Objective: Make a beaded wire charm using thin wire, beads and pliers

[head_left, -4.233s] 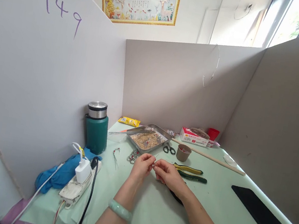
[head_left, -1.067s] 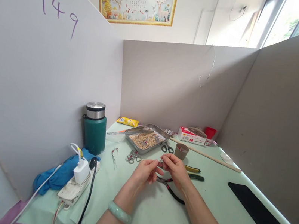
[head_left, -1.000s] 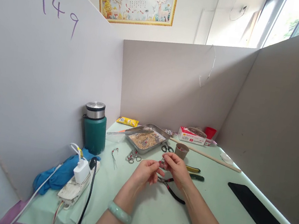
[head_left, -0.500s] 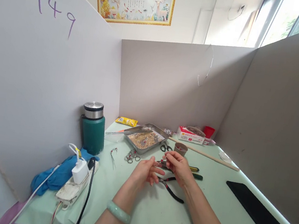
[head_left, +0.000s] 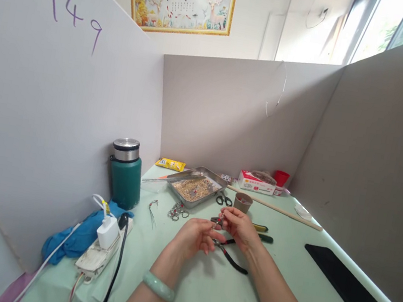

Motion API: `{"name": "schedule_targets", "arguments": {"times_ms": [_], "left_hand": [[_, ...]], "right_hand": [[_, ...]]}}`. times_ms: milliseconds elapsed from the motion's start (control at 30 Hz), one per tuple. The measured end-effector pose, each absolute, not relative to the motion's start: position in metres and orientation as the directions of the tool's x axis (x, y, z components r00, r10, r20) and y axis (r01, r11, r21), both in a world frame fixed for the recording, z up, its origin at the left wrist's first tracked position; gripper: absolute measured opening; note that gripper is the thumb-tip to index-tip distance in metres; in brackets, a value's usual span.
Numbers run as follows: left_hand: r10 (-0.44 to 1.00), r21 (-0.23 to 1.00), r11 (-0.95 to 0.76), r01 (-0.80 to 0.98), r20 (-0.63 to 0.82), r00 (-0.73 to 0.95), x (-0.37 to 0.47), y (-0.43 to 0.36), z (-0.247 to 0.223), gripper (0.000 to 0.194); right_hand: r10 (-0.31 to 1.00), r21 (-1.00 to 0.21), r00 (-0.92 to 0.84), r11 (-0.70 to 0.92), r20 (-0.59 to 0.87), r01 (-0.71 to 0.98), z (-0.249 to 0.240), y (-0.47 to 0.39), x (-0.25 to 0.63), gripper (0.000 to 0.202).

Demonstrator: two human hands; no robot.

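My right hand [head_left: 240,228] is closed in a pinch on a small red-and-silver beaded piece [head_left: 221,216], too small to make out fully. Close to its lower end, the thumb and forefinger of my left hand [head_left: 195,238] come together on the same piece, while the other fingers stay loosely curled. Black-handled pliers [head_left: 232,259] lie beneath and between the hands. A second pair of pliers, with green and yellow handles [head_left: 266,238], is partly covered by my right hand. Just beyond that hand stands a brown cup [head_left: 243,202] with red bits inside.
A metal tray [head_left: 193,204] holds gold-coloured beads, with scissors [head_left: 224,200] beside it. Linked metal pieces [head_left: 177,212] and wires [head_left: 153,213] lie to the left. A green flask [head_left: 125,180], power strip [head_left: 98,259], wooden stick [head_left: 284,210] and black strip [head_left: 351,292] surround the work area.
My left hand has moved slightly right and its fingertips have closed on the beaded piece. My right hand has lowered a little, still pinching it.
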State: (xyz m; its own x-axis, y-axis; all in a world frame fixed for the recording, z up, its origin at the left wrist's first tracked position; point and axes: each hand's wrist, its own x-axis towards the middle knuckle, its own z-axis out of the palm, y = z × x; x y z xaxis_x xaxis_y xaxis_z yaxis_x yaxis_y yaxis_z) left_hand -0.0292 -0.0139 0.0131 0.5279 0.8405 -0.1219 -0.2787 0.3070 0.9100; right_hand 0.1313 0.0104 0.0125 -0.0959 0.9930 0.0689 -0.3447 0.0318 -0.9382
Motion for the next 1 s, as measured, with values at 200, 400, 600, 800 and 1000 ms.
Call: {"name": "schedule_targets", "arguments": {"times_ms": [200, 400, 600, 800, 1000], "left_hand": [[0.904, 0.949, 0.274, -0.153, -0.200, 0.377, -0.024, -0.009, 0.011, 0.050], [0.914, 0.968, 0.130, -0.217, -0.032, 0.404, -0.025, -0.010, 0.009, 0.038], [0.870, 0.946, 0.205, -0.253, -0.058, 0.489, -0.027, -0.011, 0.009, 0.036], [0.951, 0.984, 0.076, -0.163, -0.022, 0.309, -0.023, -0.009, 0.008, 0.034], [0.979, 0.980, 0.065, -0.189, -0.026, 0.201, -0.029, -0.005, 0.009, 0.028]], "right_hand": [[0.986, -0.962, -0.139, 0.048, 0.088, -0.269, 0.017, 0.005, 0.126, 0.020], [0.977, -0.975, -0.193, 0.049, 0.092, -0.216, 0.014, 0.001, 0.119, 0.022], [0.973, -0.976, -0.170, 0.127, 0.158, -0.177, 0.013, 0.001, 0.117, 0.021], [0.966, -0.974, -0.125, 0.220, 0.224, -0.045, 0.014, -0.001, 0.113, 0.023], [0.966, -0.961, -0.036, 0.257, 0.255, 0.100, 0.024, -0.002, 0.126, 0.033]]}}
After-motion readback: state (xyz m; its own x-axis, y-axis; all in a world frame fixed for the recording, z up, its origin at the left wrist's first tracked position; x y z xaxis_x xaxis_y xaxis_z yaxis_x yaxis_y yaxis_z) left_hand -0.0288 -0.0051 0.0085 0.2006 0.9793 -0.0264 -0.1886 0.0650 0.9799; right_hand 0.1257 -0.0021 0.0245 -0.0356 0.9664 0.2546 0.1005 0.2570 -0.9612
